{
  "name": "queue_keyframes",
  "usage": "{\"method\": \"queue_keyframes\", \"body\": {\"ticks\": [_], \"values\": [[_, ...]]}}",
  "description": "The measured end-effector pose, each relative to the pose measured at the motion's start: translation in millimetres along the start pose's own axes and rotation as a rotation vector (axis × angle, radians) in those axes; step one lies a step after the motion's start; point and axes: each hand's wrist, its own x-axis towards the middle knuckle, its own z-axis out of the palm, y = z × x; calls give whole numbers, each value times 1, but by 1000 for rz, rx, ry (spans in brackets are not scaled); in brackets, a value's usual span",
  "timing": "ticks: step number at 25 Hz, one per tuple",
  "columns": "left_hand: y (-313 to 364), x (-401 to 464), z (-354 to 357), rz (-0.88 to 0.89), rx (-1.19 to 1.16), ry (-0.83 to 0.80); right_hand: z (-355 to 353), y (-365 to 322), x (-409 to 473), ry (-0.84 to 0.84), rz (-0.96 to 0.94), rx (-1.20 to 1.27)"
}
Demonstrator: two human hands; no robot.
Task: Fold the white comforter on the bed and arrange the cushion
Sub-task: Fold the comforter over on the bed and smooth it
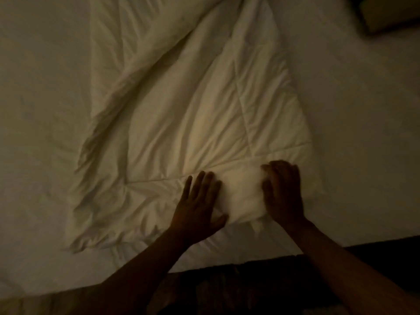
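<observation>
— Dim light lay over the bed (41,92); where was the comforter (181,105)?
— Rumpled down the middle, reaching the near edge.
— And the hands?
— Left hand (197,205) lay flat, fingers spread, on it; right hand (284,194) had fingers curled, pressing it. Cushion (391,14) sat at the far right corner.

One comforter (193,114), two hands (197,201), perhaps one cushion (391,14)
</observation>
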Motion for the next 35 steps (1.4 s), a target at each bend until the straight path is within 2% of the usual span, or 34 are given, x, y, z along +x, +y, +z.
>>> {"method": "queue_keyframes", "body": {"ticks": [3,5,7,9,12,13,15,17,19,21,24,26,27,29,30,31,33,34,35], "values": [[54,33,14,25,16,-23,-14,86,-24,-149,213,-54],[73,43,20,-3,110,-84,-13,116,-42,-337,194,-90],[74,43,24,-29,169,-151,-10,124,-40,-396,140,-171],[77,45,27,-41,176,-175,-10,132,-27,-303,102,-146],[81,52,16,-27,111,-80,-18,138,-14,-51,22,103],[81,57,4,0,71,-29,-24,134,-11,20,49,147],[78,70,-21,58,45,76,-39,123,-9,133,229,173],[85,85,-45,72,85,147,-45,109,-24,113,450,247],[98,93,-56,5,106,210,-44,84,-49,31,530,364],[109,96,-59,-58,87,249,-32,52,-74,-25,456,441],[115,89,-54,-78,41,288,-5,11,-72,-183,245,383],[112,80,-56,-76,39,353,14,10,-53,-125,141,303],[110,75,-59,-74,47,402,18,21,-45,-8,163,282],[104,61,-64,-16,61,500,18,58,-33,219,440,302],[104,54,-64,60,64,517,7,76,-28,196,632,433],[104,45,-58,146,62,488,-1,90,-25,79,855,613],[101,27,-34,238,91,317,-5,112,-18,-277,1212,883],[97,19,-17,225,120,203,-5,122,-16,-413,1314,922],[92,15,-2,177,131,85,-6,129,-18,-528,1331,849]]}}
